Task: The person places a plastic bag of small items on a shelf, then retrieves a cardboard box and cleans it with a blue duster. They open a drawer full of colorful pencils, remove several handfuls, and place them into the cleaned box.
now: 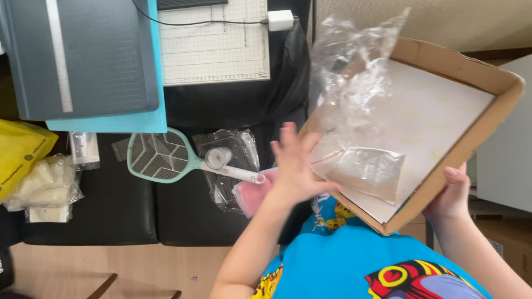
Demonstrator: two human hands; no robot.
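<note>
The left hand (293,166) is open with its fingers spread wide. It sits at the near left edge of a flat cardboard tray (471,141) and holds nothing. The right hand (451,194) grips the tray's right edge, thumb on top. The tray tips down toward the person's body.

Inside the tray lies a small clear zip bag (368,171), flat and shiny, close to the left hand. A big crinkly clear plastic wrap (346,72) stands up at the tray's far left corner (it looks very light). A white sheet lines the tray floor.

To do this well, I think the right hand should keep the tray steady and less tipped, so the bag does not slide out. The left hand should press softly, since the plastic is slippery.

Farther out on the black seat are a mint-green racket with a mesh face (160,156) and something pink (249,194).
</note>
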